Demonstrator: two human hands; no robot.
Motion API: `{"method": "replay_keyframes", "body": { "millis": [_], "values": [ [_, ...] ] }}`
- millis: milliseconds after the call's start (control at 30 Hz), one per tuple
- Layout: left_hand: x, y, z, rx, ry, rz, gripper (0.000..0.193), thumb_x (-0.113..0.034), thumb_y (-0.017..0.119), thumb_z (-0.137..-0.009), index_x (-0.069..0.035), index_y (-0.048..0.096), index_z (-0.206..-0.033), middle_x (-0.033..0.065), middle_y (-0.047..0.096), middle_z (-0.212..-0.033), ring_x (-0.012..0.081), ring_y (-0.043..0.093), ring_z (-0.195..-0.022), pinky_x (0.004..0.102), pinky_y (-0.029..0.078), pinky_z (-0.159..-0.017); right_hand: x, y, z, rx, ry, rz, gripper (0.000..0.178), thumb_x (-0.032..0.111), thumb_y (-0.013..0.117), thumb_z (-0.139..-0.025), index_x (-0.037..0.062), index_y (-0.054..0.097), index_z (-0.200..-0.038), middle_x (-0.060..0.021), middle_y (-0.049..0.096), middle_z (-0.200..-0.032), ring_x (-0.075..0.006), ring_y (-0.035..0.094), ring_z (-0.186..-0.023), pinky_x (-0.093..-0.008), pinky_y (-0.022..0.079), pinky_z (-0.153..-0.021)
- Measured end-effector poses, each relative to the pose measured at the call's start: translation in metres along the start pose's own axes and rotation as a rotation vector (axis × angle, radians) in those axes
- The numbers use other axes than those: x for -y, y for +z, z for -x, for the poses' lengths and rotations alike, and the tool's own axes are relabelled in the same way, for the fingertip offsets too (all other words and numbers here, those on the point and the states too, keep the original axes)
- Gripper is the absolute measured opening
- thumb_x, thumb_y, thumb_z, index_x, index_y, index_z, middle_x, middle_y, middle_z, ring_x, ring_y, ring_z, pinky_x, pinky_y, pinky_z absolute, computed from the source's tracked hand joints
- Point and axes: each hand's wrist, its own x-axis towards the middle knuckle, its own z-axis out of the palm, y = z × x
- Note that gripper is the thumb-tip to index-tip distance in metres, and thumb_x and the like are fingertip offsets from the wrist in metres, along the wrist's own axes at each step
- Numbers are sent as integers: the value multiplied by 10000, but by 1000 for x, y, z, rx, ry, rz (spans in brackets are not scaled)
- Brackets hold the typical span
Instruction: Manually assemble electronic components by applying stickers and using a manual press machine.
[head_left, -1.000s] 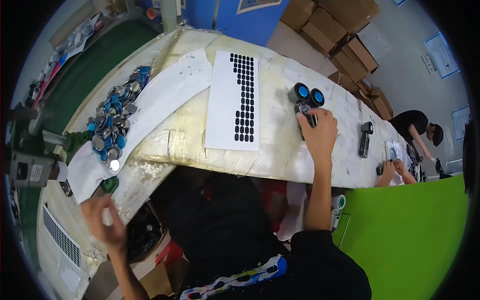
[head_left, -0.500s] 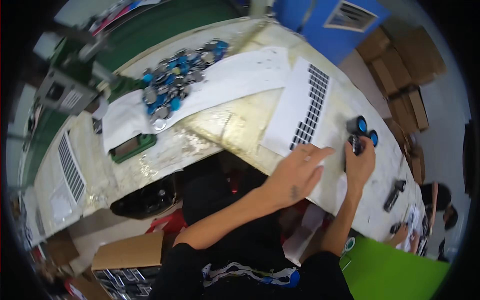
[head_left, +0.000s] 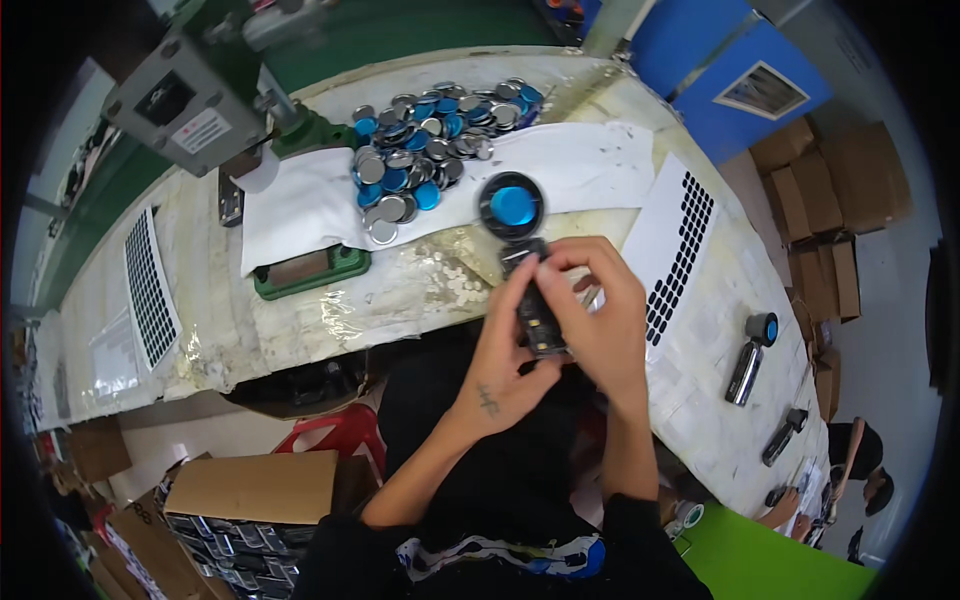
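Observation:
Both of my hands hold a black handheld device (head_left: 540,325) over the table's front edge. Its round black head, with a blue disc (head_left: 514,206) in the middle, points away from me. My left hand (head_left: 495,375) closes around its left side, thumb near the neck. On the other side my right hand (head_left: 605,320) grips it, fingers bent around the upper body. A similar device (head_left: 744,372) with a blue-centred round head lies to the right. Beyond the held one, silver and blue round discs (head_left: 428,196) are heaped on a white cloth (head_left: 590,165).
A sheet of black stickers (head_left: 680,255) lies at right, another (head_left: 150,290) at far left. A green-based press (head_left: 180,105) stands at back left. Another black device (head_left: 785,438) rests near a co-worker's hands (head_left: 785,508). An open carton (head_left: 250,485) of black items sits lower left.
My right hand has brought a device leftward from the table's right side, and my left hand has joined it. The view has shifted, and one similar device stays at right.

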Motion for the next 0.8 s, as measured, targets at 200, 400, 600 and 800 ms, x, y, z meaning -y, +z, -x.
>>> {"method": "replay_keyframes", "body": {
  "millis": [200,400,600,800],
  "values": [
    [-28,-41,17,-89,-22,57,733,108,472,-775,-116,301,-1452,114,562,-1098,108,552,-862,243,486,-750,-32,43,-108,86,-164,261,208,199,714,-808,7,681,-883,-138,681,-822,-300,657,-716,-384,512,-655],
    [-25,-43,25,-150,42,-116,528,30,684,-813,-85,417,-1253,41,590,-918,71,541,-796,221,456,-678,-52,69,-135,165,-52,549,294,241,733,-767,-12,699,-915,-161,702,-808,-289,677,-728,-370,530,-720],
    [-28,-35,24,-122,-65,-308,518,24,678,-806,-62,478,-1277,82,577,-1081,103,554,-898,240,467,-786,-45,21,-115,117,105,222,245,164,680,-826,-16,705,-991,-88,710,-790,-130,652,-707,-260,502,-655],
    [-29,-22,18,-4,-9,-475,717,-12,688,-771,-25,385,-1420,170,525,-1318,233,538,-1174,321,410,-1008,-55,-52,-49,354,328,115,217,89,666,-855,-13,693,-1045,-63,680,-826,-91,598,-727,-252,485,-669]
  ]
}}
